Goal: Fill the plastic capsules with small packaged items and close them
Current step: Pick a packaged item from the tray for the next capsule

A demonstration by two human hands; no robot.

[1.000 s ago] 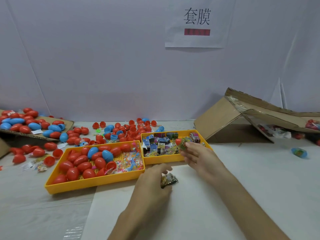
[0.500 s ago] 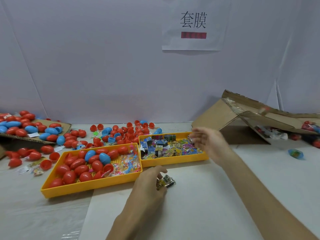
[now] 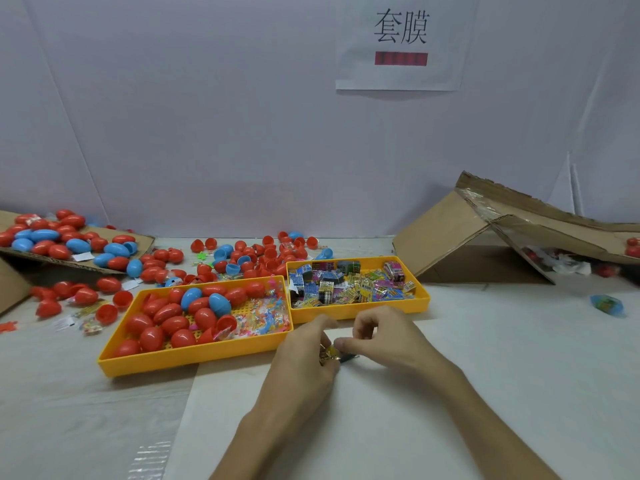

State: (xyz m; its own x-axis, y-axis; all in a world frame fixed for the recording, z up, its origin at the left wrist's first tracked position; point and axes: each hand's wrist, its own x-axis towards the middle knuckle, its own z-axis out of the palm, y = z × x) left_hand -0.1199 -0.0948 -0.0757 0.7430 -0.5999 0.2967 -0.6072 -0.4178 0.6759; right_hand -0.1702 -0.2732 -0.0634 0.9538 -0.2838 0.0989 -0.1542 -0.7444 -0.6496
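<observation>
A white table (image 3: 519, 375) is filling the lower part of the view. At its right back, an opened cardboard box (image 3: 446, 237) is lying on its side. A flat cardboard piece (image 3: 145, 242) at the left edge is carrying red and blue capsules.

Two yellow trays are standing side by side and touching in the middle. The big tray (image 3: 194, 358), on the left, is holding closed red and blue capsules (image 3: 173, 311) and a heap of clear bags. The small tray (image 3: 360, 311), on the right, is holding many colourful packets (image 3: 346, 289). More loose capsules (image 3: 256, 254) are lying on the table behind the trays.

Both hands are meeting just in front of the trays, above the table. The left hand (image 3: 301, 362) is curling its fingers around one small yellow packet (image 3: 329, 353). The right hand (image 3: 384, 337) is pinching the same packet with thumb and forefinger, while its other fingers are bending inward. The packet is mostly hidden between them.
</observation>
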